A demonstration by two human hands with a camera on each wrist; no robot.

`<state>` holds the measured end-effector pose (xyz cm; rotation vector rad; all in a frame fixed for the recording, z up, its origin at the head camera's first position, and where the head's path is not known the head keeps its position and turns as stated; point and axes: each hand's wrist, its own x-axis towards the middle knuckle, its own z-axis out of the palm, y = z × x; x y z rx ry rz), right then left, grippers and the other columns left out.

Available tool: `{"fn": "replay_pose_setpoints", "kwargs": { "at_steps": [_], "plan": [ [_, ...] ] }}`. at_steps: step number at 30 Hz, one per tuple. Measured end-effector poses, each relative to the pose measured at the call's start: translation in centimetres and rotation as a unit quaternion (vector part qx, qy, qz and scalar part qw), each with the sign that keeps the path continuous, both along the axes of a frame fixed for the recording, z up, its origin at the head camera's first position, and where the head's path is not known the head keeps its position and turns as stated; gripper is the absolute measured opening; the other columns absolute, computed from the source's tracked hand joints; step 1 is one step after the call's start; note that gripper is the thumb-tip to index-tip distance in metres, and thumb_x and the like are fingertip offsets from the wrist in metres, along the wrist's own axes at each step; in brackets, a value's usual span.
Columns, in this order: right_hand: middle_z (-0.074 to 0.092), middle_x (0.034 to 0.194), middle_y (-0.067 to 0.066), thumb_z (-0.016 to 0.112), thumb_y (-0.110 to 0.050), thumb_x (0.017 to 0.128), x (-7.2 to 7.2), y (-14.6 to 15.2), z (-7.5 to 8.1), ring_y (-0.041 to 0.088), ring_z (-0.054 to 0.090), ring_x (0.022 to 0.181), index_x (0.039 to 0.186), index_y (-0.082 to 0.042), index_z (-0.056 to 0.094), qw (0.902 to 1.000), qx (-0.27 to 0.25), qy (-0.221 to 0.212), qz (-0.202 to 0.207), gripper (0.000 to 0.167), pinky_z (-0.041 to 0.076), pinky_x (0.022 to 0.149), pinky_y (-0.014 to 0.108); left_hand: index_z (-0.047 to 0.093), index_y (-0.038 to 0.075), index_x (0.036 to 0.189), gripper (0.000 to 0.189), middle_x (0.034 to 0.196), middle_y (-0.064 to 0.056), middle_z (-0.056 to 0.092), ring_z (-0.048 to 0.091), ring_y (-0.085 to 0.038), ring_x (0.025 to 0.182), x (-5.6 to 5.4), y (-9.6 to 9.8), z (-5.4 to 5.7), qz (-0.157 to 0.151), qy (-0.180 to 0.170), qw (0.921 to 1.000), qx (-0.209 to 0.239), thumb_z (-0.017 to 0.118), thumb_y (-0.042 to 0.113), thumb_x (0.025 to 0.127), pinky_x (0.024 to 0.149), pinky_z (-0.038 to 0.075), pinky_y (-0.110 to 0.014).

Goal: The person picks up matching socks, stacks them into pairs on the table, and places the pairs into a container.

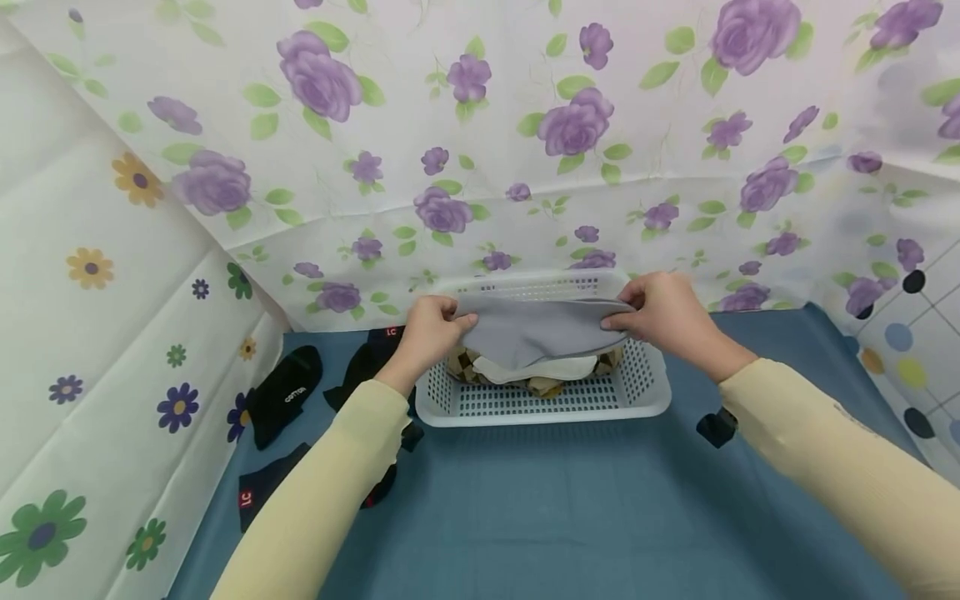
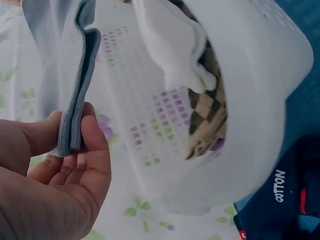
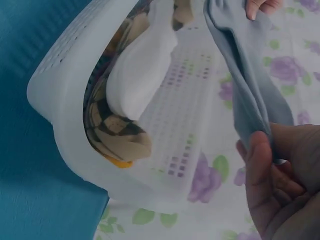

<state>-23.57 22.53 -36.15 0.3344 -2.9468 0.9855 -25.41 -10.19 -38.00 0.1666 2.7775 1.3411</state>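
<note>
A grey sock [image 1: 536, 325] is stretched level above a white plastic basket [image 1: 540, 417]. My left hand [image 1: 431, 333] pinches its cuff end between thumb and fingers; the ribbed double edge of the cuff [image 2: 75, 110] shows in the left wrist view. At the other end, my right hand [image 1: 663, 317] pinches the sock's tip, as the right wrist view shows the hand [image 3: 280, 180] close up. Under the grey sock, a white sock [image 3: 142, 70] lies in the basket over a brown checkered sock [image 3: 112, 122]. Part of the basket's contents is hidden by the grey sock.
Several dark socks lie left of the basket, among them a black one marked COTTON [image 1: 288, 392] and a navy one [image 1: 262, 487]. A small black object [image 1: 716, 427] sits near my right wrist. Behind the blue surface [image 1: 540, 517] hangs a flowered sheet [image 1: 450, 167].
</note>
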Motion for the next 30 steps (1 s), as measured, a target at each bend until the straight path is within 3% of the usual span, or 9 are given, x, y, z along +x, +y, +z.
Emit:
{"fn": "replay_pose_setpoints", "kwargs": {
  "at_steps": [6, 8, 12, 15, 24, 30],
  "plan": [
    [0.041, 0.047, -0.001, 0.077, -0.024, 0.078, -1.6, -0.9, -1.1, 0.015, 0.043, 0.044, 0.061, -0.012, 0.051, 0.9969, 0.057, -0.049, 0.025, 0.033, 0.036, 0.047, 0.028, 0.02, 0.016, 0.059, 0.055, 0.051, 0.003, 0.018, 0.026, -0.014, 0.04, -1.4, 0.4, -0.8, 0.006, -0.053, 0.9971, -0.054, 0.066, 0.024, 0.088, 0.041, 0.026, -0.025],
    [0.046, 0.049, -0.001, 0.077, -0.021, 0.077, -2.0, -1.2, -1.5, 0.012, 0.043, 0.045, 0.063, -0.01, 0.057, 0.9951, 0.076, -0.053, 0.035, 0.026, 0.037, 0.048, 0.027, 0.022, 0.015, 0.057, 0.054, 0.049, 0.004, 0.021, 0.027, -0.013, 0.04, -1.8, 0.5, -1.2, 0.004, -0.066, 0.9953, -0.071, 0.066, 0.022, 0.088, 0.04, 0.027, -0.025],
    [0.063, 0.063, 0.004, 0.077, -0.016, 0.077, -2.6, -1.7, -2.2, 0.013, 0.055, 0.052, 0.079, -0.005, 0.069, 0.9908, 0.104, -0.075, 0.043, 0.014, 0.044, 0.05, 0.026, 0.025, 0.015, 0.054, 0.053, 0.046, 0.004, 0.024, 0.031, -0.012, 0.039, -2.4, 0.8, -2.1, -0.001, -0.083, 0.9914, -0.101, 0.066, 0.022, 0.087, 0.039, 0.029, -0.025],
    [0.067, 0.069, 0.006, 0.078, -0.015, 0.076, -3.0, -1.9, -2.7, 0.014, 0.058, 0.055, 0.086, -0.004, 0.072, 0.9874, 0.13, -0.082, 0.04, 0.016, 0.045, 0.052, 0.027, 0.023, 0.016, 0.054, 0.054, 0.047, 0.004, 0.02, 0.028, -0.013, 0.038, -2.6, 1.2, -2.6, -0.002, -0.087, 0.9889, -0.121, 0.066, 0.02, 0.087, 0.038, 0.028, -0.025],
    [0.064, 0.063, 0.004, 0.08, -0.01, 0.071, -3.9, -2.9, -3.8, 0.015, 0.053, 0.055, 0.078, -0.002, 0.07, 0.9795, 0.182, -0.074, 0.043, 0.015, 0.043, 0.052, 0.026, 0.023, 0.016, 0.056, 0.053, 0.051, 0.005, 0.015, 0.022, -0.013, 0.041, -2.6, 1.9, -3.6, 0.003, -0.075, 0.9844, -0.159, 0.067, 0.016, 0.086, 0.039, 0.023, -0.025],
    [0.065, 0.068, 0.006, 0.08, -0.007, 0.069, -4.1, -3.3, -5.3, 0.016, 0.056, 0.058, 0.079, -0.001, 0.068, 0.9726, 0.223, -0.038, 0.053, 0.017, 0.047, 0.055, 0.029, 0.024, 0.017, 0.058, 0.052, 0.052, 0.005, 0.017, 0.026, -0.013, 0.041, -2.4, 2.1, -4.3, 0.016, -0.059, 0.9841, -0.167, 0.069, 0.016, 0.085, 0.039, 0.025, -0.025]
  ]
}}
